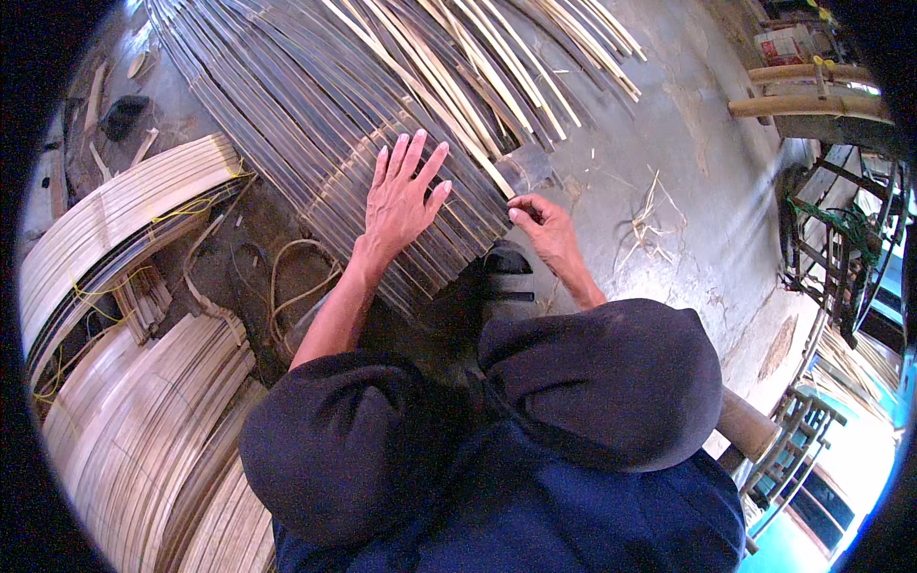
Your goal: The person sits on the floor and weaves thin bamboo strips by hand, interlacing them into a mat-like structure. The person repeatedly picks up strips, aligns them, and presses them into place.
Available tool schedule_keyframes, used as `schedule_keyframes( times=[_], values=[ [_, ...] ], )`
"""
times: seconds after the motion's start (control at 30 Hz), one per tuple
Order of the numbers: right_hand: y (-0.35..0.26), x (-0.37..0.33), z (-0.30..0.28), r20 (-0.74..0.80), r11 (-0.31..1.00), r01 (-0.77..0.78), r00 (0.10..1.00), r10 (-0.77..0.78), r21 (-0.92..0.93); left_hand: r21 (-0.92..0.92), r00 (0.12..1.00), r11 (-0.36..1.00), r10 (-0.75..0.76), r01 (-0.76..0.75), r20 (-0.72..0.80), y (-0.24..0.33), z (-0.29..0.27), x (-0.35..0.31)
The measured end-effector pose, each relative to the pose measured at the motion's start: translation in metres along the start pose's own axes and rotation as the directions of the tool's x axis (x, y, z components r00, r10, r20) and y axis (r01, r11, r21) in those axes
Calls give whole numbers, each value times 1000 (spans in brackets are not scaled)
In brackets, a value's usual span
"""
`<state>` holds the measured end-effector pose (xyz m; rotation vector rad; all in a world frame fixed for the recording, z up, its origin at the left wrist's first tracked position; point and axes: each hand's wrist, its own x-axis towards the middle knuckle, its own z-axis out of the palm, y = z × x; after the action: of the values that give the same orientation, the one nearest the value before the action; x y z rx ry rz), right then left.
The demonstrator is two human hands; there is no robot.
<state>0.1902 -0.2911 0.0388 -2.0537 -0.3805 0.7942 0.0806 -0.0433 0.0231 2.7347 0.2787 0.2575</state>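
Observation:
A panel of dark bamboo strips [287,124] lies before me, its strips laid side by side and crossed by thinner pieces near the close end. My left hand [399,202] rests flat on it, fingers spread. At the panel's right edge my right hand [546,229] has thumb and forefinger pinched together on the end of a pale bamboo strip [492,172]. The exact grip is partly hidden by the fingers. Several more pale strips [516,81] lie loose across the panel's far right side.
Bundles of curved pale slats [124,201] tied with yellow cord stand at the left, with more stacked slats [153,420] below. Fibre scraps [651,224] litter the concrete floor [697,172]. Bamboo poles [812,103] and a dark metal frame [850,229] line the right side.

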Motion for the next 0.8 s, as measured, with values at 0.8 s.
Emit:
schedule_keyframes(
  times=[0.8],
  values=[
    [-43, -16, 11, 139, 960, 45, 990, -7, -276, 29, 979, 989, -142, 148, -148, -10, 17, -11]
  ],
)
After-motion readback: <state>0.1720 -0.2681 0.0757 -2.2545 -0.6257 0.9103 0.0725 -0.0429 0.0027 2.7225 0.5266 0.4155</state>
